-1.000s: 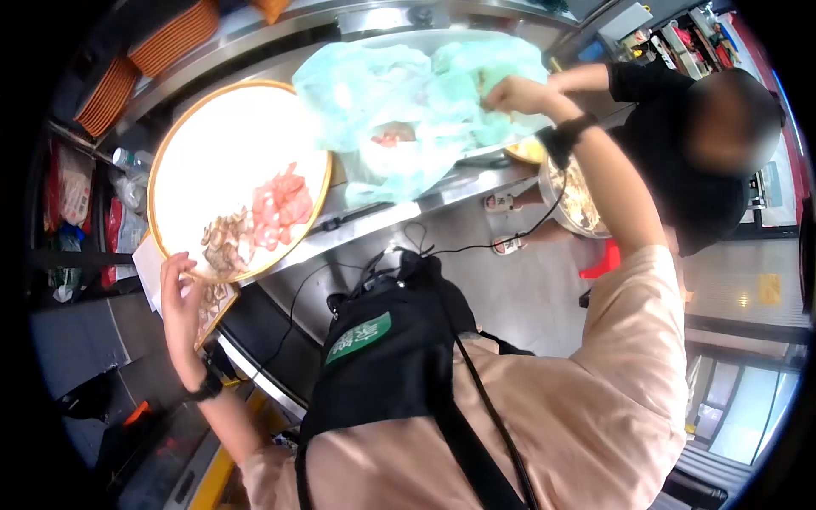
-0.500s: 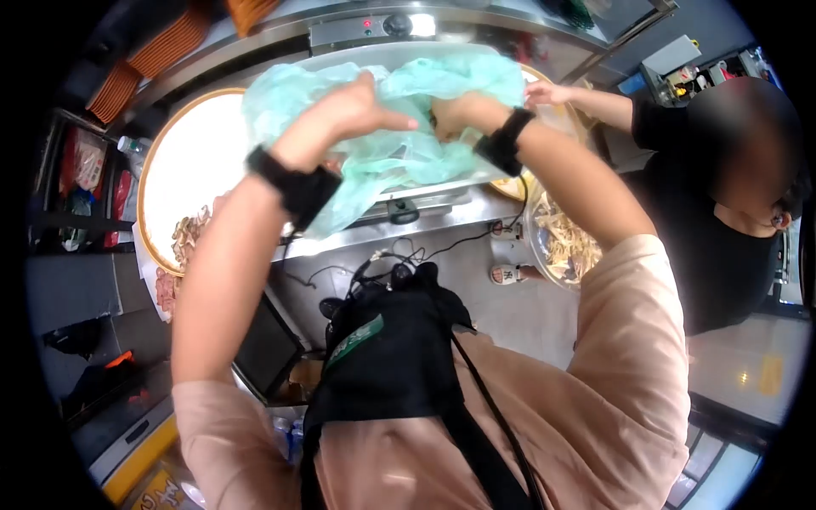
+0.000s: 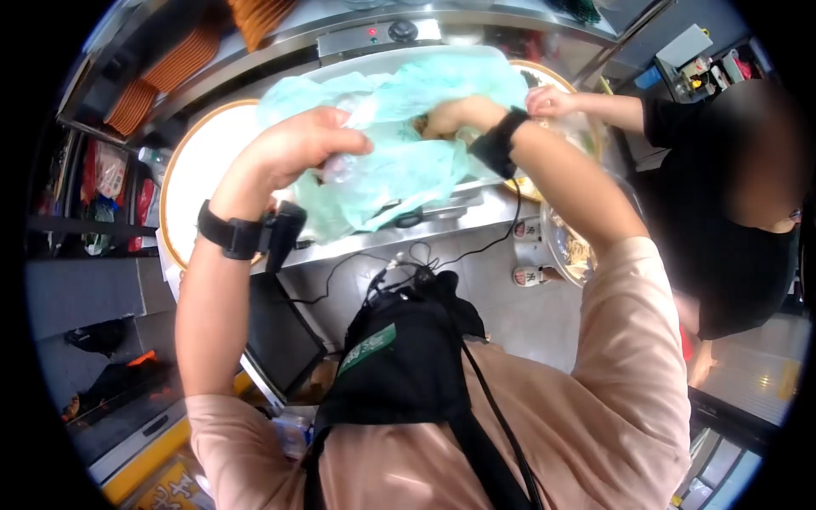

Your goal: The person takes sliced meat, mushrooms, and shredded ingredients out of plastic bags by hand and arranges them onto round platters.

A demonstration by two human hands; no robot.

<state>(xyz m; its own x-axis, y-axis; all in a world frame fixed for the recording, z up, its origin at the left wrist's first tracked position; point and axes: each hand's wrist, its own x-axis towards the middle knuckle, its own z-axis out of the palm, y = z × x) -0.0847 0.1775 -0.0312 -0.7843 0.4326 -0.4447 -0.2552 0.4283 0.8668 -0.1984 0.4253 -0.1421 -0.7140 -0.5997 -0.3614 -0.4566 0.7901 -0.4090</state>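
A thin pale-green plastic bag point(image 3: 408, 174) lies spread and crumpled over a white tub point(image 3: 463, 58) on the steel counter. Over the bag's left part is my left hand point(image 3: 310, 140), thumb and forefinger apart; its lower fingers are partly hidden. My right hand point(image 3: 463, 115) reaches down into the bag, fingers curled together. At its fingertips shows a small brown bit point(image 3: 419, 125), too unclear to name. Black straps with small devices sit on both wrists.
A round, wood-rimmed white tray point(image 3: 204, 178) stands left, another point(image 3: 586, 102) right behind the tub. A clear bowl of pale strips point(image 3: 574, 251) is below it. A co-worker point(image 3: 722, 204) stands at right, one hand point(image 3: 548, 102) near the tub. Cables point(image 3: 357, 259) hang below.
My left hand has drawn back left and toward me, its thumb and forefinger closer together. My right hand stays in the bag, shifted slightly. More of the bag's middle shows.
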